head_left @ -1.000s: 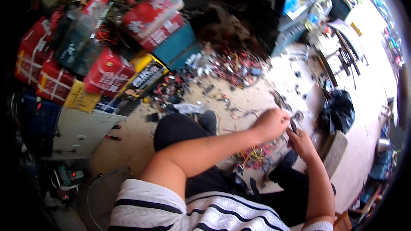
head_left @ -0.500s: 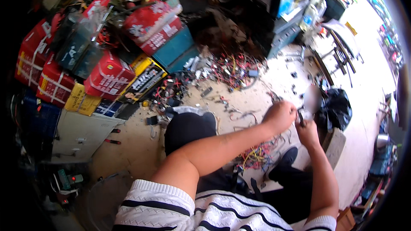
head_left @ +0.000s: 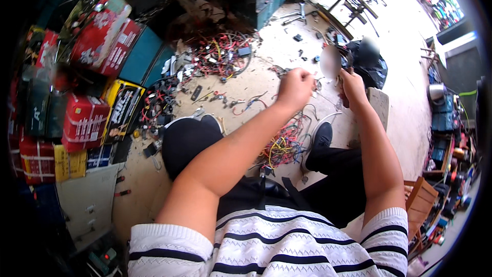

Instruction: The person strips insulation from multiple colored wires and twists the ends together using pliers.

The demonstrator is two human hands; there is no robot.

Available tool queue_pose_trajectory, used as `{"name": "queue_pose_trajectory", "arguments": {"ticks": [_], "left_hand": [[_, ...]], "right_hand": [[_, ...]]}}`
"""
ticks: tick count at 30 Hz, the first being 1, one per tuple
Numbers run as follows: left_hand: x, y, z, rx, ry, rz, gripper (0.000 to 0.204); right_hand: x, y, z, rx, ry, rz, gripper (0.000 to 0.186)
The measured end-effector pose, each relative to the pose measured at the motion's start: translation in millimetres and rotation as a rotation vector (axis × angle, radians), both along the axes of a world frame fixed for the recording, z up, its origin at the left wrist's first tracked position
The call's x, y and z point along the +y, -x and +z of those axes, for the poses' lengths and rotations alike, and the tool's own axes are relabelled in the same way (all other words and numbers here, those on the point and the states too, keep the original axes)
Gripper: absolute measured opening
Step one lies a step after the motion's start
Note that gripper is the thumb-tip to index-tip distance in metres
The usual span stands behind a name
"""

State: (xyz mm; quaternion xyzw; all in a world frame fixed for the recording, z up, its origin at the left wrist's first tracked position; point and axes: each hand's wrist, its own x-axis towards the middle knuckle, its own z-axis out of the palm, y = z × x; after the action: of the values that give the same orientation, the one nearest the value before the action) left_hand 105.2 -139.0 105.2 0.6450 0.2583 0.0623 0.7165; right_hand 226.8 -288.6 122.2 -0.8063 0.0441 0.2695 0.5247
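Note:
My left hand (head_left: 296, 91) is closed in a pinch over the floor, its fingertips turned to the right. Whatever lies between those fingers is too small to make out. To its right, apart from it, my right hand (head_left: 354, 91) is wrapped round a hand tool with a dark reddish handle (head_left: 345, 101); its working end is blurred. Below my left hand lies a tangle of red, yellow and blue wires (head_left: 282, 149), close to my shoe (head_left: 323, 134). A black plastic bag (head_left: 376, 72) sits just beyond my right hand.
More wire scraps (head_left: 218, 56) are heaped farther off. Red boxes (head_left: 84, 118) and teal cases (head_left: 146, 54) are stacked at left. A pale block (head_left: 378, 107) stands right of my right forearm. A wooden-framed stool (head_left: 351, 5) lies at the back; shelves of tools line the far right.
My hands, together half a second ago, are now apart, the left drawn away from the right. The whole view has swung to the right.

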Motion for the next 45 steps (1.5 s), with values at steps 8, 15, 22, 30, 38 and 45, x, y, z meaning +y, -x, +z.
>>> {"name": "queue_pose_trajectory", "arguments": {"ticks": [8, 15, 22, 30, 38, 45], "left_hand": [[28.4, 20.4, -3.9, 0.079, -0.085, -0.099, 0.014], [6.5, 78.2, -79.7, 0.305, -0.648, -0.470, 0.043], [56.4, 109.2, -200.2, 1.020, -0.573, -0.527, 0.040], [85.6, 104.2, -267.1, 0.883, -0.821, -0.078, 0.024], [123.7, 96.0, -301.1, 0.808, -0.904, 0.217, 0.019], [143.3, 110.1, -321.2, 0.620, -0.216, 0.330, 0.013]], "right_hand": [[10.8, 48.1, 73.9, -0.271, 0.071, 0.404, 0.036], [-1.3, 99.5, 117.4, -0.326, -0.046, 0.385, 0.026], [15.3, 99.2, 112.3, -0.304, 0.149, 0.593, 0.033], [27.4, 105.2, 103.8, -0.298, 0.409, 0.870, 0.024], [44.1, 106.2, 92.7, -0.258, 0.458, 0.969, 0.021], [54.0, 108.6, 85.0, -0.245, 0.437, 0.981, 0.020]]}}
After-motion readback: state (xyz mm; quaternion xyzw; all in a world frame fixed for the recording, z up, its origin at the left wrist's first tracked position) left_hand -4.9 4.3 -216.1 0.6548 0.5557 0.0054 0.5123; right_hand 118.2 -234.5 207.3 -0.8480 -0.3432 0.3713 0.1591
